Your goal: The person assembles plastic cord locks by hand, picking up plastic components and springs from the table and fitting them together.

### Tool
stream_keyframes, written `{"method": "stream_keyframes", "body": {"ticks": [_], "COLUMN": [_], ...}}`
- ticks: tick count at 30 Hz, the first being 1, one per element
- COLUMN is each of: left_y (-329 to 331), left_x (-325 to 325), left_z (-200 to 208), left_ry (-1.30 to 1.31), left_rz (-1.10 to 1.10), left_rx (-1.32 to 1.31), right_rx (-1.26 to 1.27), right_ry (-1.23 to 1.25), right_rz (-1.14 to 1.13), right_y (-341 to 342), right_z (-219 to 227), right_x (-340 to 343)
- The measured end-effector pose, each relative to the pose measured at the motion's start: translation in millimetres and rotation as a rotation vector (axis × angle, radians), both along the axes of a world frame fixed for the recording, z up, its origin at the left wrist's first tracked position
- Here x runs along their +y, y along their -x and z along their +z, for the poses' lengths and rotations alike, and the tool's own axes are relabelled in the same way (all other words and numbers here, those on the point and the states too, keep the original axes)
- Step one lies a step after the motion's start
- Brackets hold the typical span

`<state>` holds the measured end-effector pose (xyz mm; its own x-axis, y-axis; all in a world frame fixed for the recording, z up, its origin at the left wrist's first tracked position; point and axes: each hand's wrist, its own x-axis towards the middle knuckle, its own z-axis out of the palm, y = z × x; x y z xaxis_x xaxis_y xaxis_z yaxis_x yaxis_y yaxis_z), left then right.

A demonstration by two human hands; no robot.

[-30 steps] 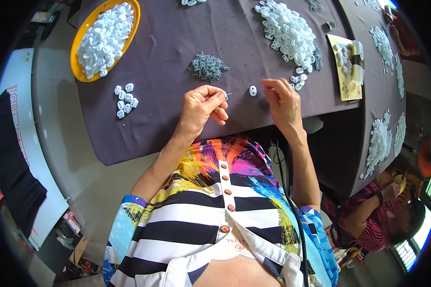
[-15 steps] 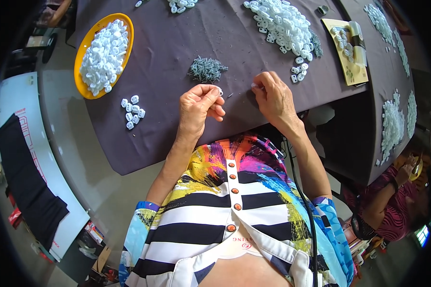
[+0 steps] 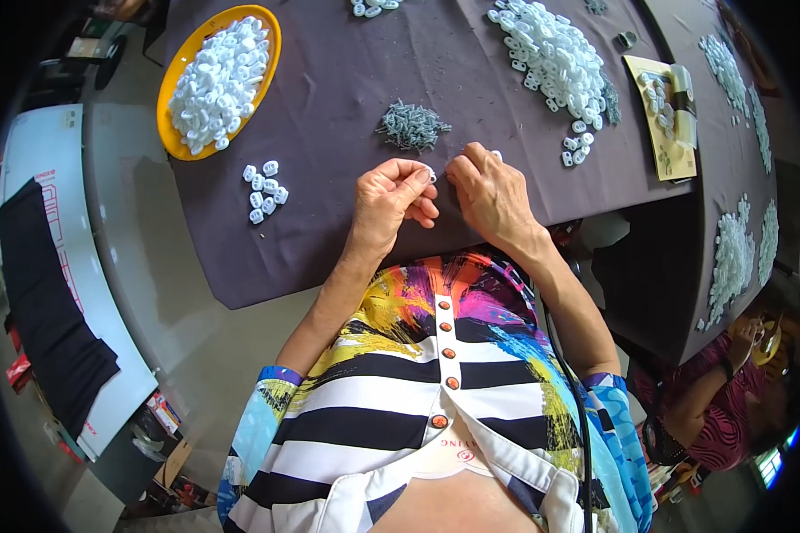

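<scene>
My left hand pinches a small white plastic piece; my right hand, fingers pressed together, meets it near the table's front edge, probably fitting a part in.

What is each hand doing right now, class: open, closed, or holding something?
Left hand: fingers pinched shut on a small white piece.
Right hand: fingers curled on the dark cloth; any hold cannot be told.

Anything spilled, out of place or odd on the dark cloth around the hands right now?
Nothing stands out. The white plastic pieces sit heaped in the round orange tray, in a large pile and a small tidy cluster. The grey screws stay in one clump. The left hand and right hand meet over a small white piece.
</scene>
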<state>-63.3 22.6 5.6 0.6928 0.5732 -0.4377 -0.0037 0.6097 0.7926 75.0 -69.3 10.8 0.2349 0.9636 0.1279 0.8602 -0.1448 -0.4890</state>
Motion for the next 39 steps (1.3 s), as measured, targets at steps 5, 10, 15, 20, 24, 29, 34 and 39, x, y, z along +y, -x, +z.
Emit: {"method": "stream_keyframes", "body": {"ticks": [5, 10, 15, 20, 24, 29, 34, 39], "left_y": [0, 2, 1, 0, 3, 2, 4, 8], "left_x": [0, -2, -2, 0, 0, -5, -10, -9], "left_z": [-3, 2, 5, 3, 6, 2, -1, 10], "left_ry": [-0.011, -0.075, -0.113, -0.140, -0.175, -0.234, -0.204, -0.244], "left_rz": [-0.006, -0.042, -0.052, -0.073, -0.072, -0.076, -0.091, -0.020], "left_rx": [-0.029, 0.013, -0.001, -0.005, 0.011, 0.046, 0.031, 0.035], "right_rx": [0.131, 0.474, 0.637, 0.692, 0.686, 0.418, 0.411, 0.383], "right_ry": [-0.115, -0.152, -0.145, -0.156, -0.164, -0.113, -0.110, -0.053], "right_rz": [-0.035, -0.027, -0.036, -0.016, 0.005, 0.080, 0.101, 0.125], "right_y": [2, 7, 8, 9, 12, 7, 12, 17], "right_z": [-4, 10, 13, 12, 18, 29, 35, 43], "right_x": [-2, 0, 1, 3, 9, 9, 9, 16]}}
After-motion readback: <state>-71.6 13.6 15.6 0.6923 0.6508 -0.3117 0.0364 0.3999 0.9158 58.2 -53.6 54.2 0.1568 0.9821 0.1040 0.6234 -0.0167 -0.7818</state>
